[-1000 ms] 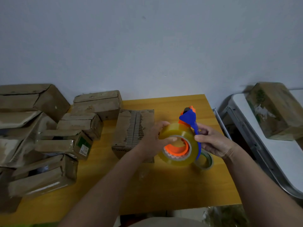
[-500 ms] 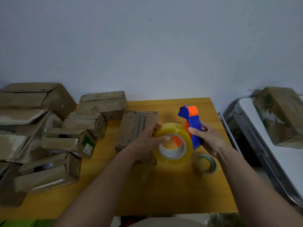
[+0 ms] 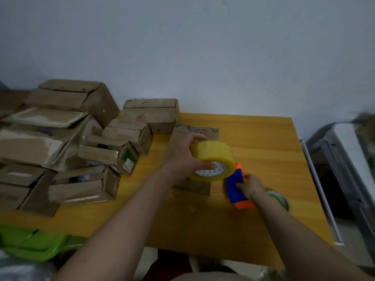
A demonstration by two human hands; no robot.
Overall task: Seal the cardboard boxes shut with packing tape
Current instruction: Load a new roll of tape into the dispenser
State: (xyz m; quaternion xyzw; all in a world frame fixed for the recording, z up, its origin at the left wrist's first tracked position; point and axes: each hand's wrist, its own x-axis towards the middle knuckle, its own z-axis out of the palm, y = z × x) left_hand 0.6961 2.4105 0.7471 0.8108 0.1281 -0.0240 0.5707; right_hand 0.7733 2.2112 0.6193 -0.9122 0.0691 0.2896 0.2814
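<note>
Gripping the big yellow roll of packing tape [image 3: 212, 159], the left hand [image 3: 182, 159] has its thumb hooked into the white patterned core and its fingers curled over the far side, holding the roll up just above the yellow wooden bench [image 3: 259, 134]. At about four o'clock from the roll, the right hand [image 3: 250, 186] wraps round the blue and orange plastic tape dispenser [image 3: 237, 186], which lies low at the bench, its orange tip just beside the roll's edge. Peeking out behind that right wrist, a smaller green-edged tape ring [image 3: 281, 199] sits on the bench. Under the roll, towards twelve o'clock, a flat brown cardboard box [image 3: 194, 130] lies on the bench. Out at nine and ten o'clock, a heap of brown cardboard boxes [image 3: 81, 151] crowds the bench's left end, several with flaps gaping. Down at seven o'clock, a lime green plastic bin [image 3: 34, 243] shows below the bench edge.
</note>
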